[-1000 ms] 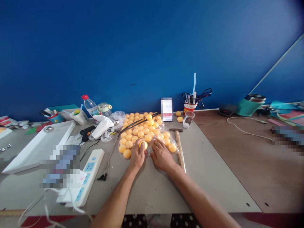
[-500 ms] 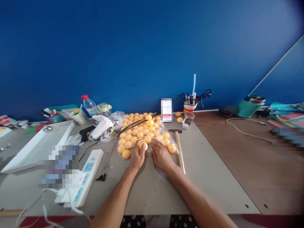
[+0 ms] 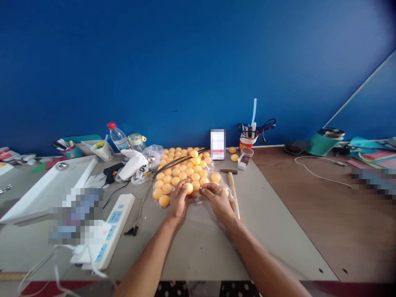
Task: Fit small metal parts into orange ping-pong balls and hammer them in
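Note:
A clear plastic bag (image 3: 161, 196) holding several orange balls (image 3: 177, 171) lies on the grey table (image 3: 198, 243) in front of me. My left hand (image 3: 178, 201) pinches one orange ball (image 3: 188, 188) at the bag's near edge. My right hand (image 3: 218, 197) rests beside it at the bag's right near corner, fingers curled onto the plastic and the balls there. More orange balls spread behind the bag toward the blue wall.
A wooden-handled hammer (image 3: 233, 189) lies just right of my right hand. A white power strip (image 3: 108, 229) and a white tray (image 3: 49, 187) sit to the left, with a glue gun (image 3: 131, 167) and water bottle (image 3: 118, 138) behind. A pen cup (image 3: 247, 140) stands at the back.
My right hand has shifted slightly up and right, with its fingers curling onto the bag's corner. The left hand keeps its pinch on the ball.

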Available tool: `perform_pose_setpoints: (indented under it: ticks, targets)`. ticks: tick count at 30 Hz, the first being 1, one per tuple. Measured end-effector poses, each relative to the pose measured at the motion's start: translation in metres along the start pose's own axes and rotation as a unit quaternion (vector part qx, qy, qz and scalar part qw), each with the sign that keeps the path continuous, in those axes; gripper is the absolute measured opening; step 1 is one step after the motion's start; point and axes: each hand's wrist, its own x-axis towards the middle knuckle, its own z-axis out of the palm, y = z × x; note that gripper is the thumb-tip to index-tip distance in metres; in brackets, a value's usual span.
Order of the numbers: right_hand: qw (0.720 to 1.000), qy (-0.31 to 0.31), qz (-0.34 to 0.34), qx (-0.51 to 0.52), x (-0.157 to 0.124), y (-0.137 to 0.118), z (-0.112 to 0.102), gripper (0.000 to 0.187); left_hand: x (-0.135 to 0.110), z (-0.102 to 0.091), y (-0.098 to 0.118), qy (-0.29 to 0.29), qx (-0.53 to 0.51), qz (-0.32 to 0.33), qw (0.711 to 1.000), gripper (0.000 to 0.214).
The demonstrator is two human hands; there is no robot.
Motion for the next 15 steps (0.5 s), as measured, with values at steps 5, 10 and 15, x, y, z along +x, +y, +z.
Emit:
perform_pose_setpoints:
  ticks: [5, 10, 15]
  targets:
    - [0.996, -0.010, 0.009, 0.084, 0.0007, 0.0009, 0.0012, 0.024, 0.0010, 0.0041, 0.0067, -0.019, -0.197, -0.088, 0.976, 0.031]
    - [0.994, -0.014, 0.026, 0.102, 0.0001, 0.0018, 0.0036, 0.022, 0.0002, 0.0030, 0.0102, -0.040, -0.232, -0.129, 0.963, 0.035]
    - [0.991, -0.036, 0.042, 0.122, -0.0005, -0.0005, 0.0034, 0.020, -0.0003, 0.0026, 0.0069, -0.047, -0.210, -0.137, 0.967, 0.037]
